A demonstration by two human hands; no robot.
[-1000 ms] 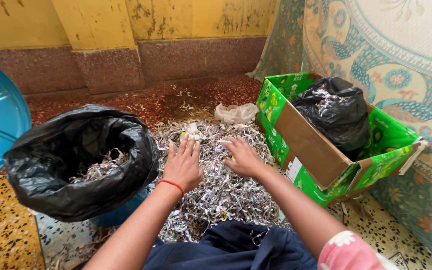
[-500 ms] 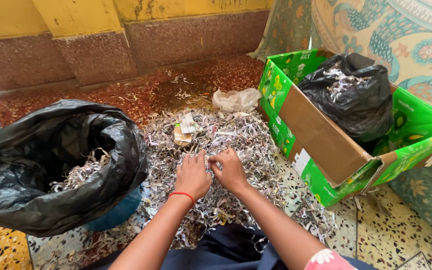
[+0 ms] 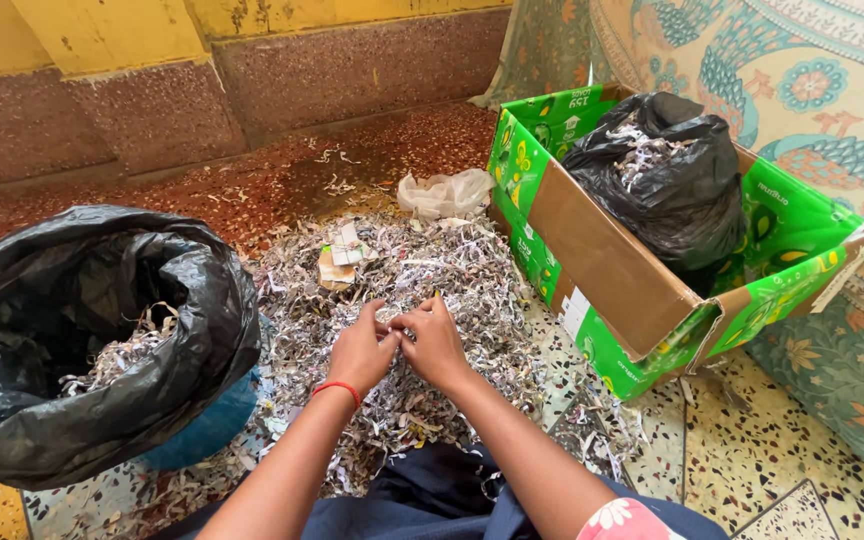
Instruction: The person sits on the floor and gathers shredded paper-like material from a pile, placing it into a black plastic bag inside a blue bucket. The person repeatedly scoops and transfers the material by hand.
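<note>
Picking at shredded paper pile (image 3: 432, 290) — left hand (image 3: 360, 352) and right hand (image 3: 434, 342) are pinching together on one small scrap; black bag (image 3: 102, 330) is sitting left, green carton (image 3: 602, 270) right.

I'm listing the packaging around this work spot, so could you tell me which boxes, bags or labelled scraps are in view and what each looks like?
Cardboard box: right, open, green printed outside, brown inside.
Black bag: inside box, holding shreds.
Large black bag: left, open, part-filled.
Clear plastic bag: crumpled, beyond the shred pile.
Card scraps: atop pile, brown and white.
</note>
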